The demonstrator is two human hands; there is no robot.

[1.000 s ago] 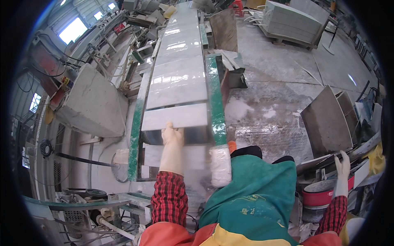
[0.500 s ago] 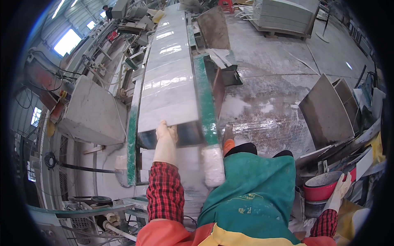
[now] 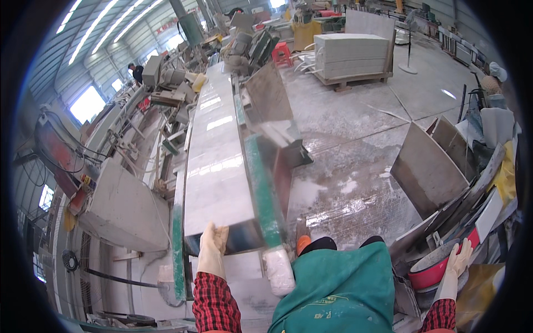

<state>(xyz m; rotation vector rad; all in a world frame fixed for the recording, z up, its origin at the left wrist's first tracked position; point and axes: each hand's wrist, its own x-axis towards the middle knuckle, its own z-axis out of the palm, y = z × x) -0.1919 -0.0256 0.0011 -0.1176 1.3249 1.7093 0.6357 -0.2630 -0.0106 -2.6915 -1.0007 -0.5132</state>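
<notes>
My left hand (image 3: 214, 244), in a pale glove, is at the near edge of a glossy whitish slab (image 3: 219, 191). Its fingers close on that edge. The slab lies flat on a long conveyor, with the dark belt end (image 3: 241, 237) showing just below it. Far to the right, my right hand (image 3: 456, 262), gloved alike, lies with stretched fingers against the rim of a red basin (image 3: 427, 275). It appears to hold nothing.
Green rails (image 3: 261, 188) flank the conveyor. A white wrapped bundle (image 3: 278, 272) sits at the right rail's end. Brown boards (image 3: 427, 169) lean at right. Stacked pale slabs (image 3: 352, 58) stand on a pallet beyond. A grey box-shaped block (image 3: 127, 205) is at left.
The view has tilted up, so more of the hall shows and the conveyor sits lower. My left hand remains at the slab's edge, and my right hand stays by the basin.
</notes>
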